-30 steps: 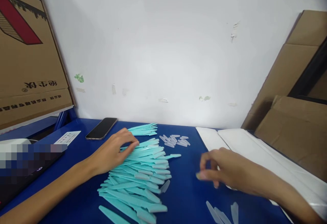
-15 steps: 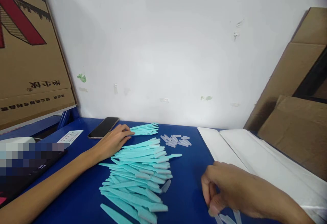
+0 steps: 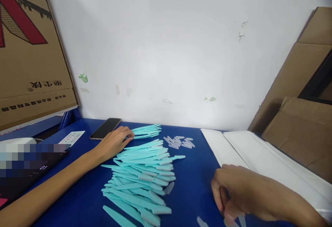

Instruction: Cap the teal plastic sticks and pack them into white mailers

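Note:
My left hand [image 3: 116, 142] rests at the far left, its fingers closed around the narrow ends of a small row of turquoise eyebrow razors [image 3: 147, 130]. Nearer to me lies a large heap of the same razors [image 3: 140, 182], handles pointing left and wider ends right. My right hand [image 3: 233, 192] is low at the right, with thumb and fingers pinched together over small clear plastic caps [image 3: 242, 220]; its fingertips are partly cut off by the lower edge. One loose cap [image 3: 201, 222] lies to its left.
A cluster of clear caps [image 3: 178, 142] lies beyond the heap, and one cap [image 3: 169, 188] beside it. A phone [image 3: 105, 129] and a printed card [image 3: 72, 138] are at left. White packets [image 3: 259, 154] and cardboard [image 3: 301, 130] stand right. A white wall [image 3: 166, 47] closes the back.
My right hand has shifted slightly right, and a clear cap now shows apart to its left. My left hand has barely moved, its fingertips drawn back a little.

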Tool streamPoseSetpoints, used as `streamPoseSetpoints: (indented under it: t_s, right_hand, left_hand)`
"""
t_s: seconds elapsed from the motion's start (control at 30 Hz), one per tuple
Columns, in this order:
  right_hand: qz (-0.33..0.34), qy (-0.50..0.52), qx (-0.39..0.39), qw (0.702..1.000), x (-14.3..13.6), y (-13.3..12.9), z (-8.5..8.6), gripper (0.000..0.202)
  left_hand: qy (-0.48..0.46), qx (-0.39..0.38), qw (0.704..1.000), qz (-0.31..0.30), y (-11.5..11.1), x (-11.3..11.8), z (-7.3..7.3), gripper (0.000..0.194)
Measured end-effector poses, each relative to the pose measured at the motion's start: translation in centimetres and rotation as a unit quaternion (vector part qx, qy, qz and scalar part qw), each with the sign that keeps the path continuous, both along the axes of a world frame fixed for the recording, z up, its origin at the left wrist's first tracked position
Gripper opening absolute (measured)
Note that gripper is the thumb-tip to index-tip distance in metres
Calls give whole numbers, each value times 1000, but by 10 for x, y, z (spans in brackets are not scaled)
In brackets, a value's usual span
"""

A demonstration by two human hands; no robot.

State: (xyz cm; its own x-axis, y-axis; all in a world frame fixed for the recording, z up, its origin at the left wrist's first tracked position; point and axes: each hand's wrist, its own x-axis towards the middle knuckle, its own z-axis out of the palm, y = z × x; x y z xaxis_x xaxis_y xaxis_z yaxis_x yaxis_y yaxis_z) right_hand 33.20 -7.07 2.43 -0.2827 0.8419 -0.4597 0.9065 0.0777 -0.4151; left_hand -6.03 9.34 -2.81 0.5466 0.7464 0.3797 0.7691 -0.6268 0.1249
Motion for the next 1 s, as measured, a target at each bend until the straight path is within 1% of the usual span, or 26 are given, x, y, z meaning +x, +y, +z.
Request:
streamPoseSetpoints:
  t_s: [0.1,0.2,0.33,0.37,0.4,0.47,0.57,0.63,0.7,0.73,0.83,0.9,1.0]
  right_hand:
    - [12,37,35,999,0,0,-6,19]
    - [16,58,68,996,0,0,-8,23]
    - [18,58,106,993,-10,2,1,11]
    - [20,64,112,991,-14,2,4,11]
    - [26,75,112,990,-19,0,7,16]
    - [56,102,101,988,-30,-3,10,25]
    - [144,120,100,977,-43,-6,4,31]
    - [192,133,115,966,-49,-6,-6,25]
    - [211,152,121,958,-52,-3,-14,12]
    - [212,159,124,956,-53,-1,-16,7]
    - [189,165,136,959,-52,2,-13,14]
    - [151,170,160,960,-50,3,-5,14]
    - [61,188,204,959,-45,4,8,12]
  left_hand:
    - [0,2,1000,0,-2,2,2,30]
    - [-1,5,1000,-1,-3,3,4,30]
    - [-7,11,1000,2,-3,3,4,30]
    - [-10,13,1000,4,-4,3,5,30]
    - [-14,15,1000,6,-4,3,5,30]
    - [-24,20,999,13,-5,4,7,30]
    - [-41,24,999,25,-10,6,13,29]
    - [-52,26,998,32,-14,8,17,29]
    - [-60,31,997,33,-19,11,21,30]
    - [-63,34,997,32,-22,12,23,30]
    - [-72,45,996,23,-29,17,27,30]
    - [-79,57,995,7,-33,20,28,29]
    - [-88,85,992,-29,-39,23,29,25]
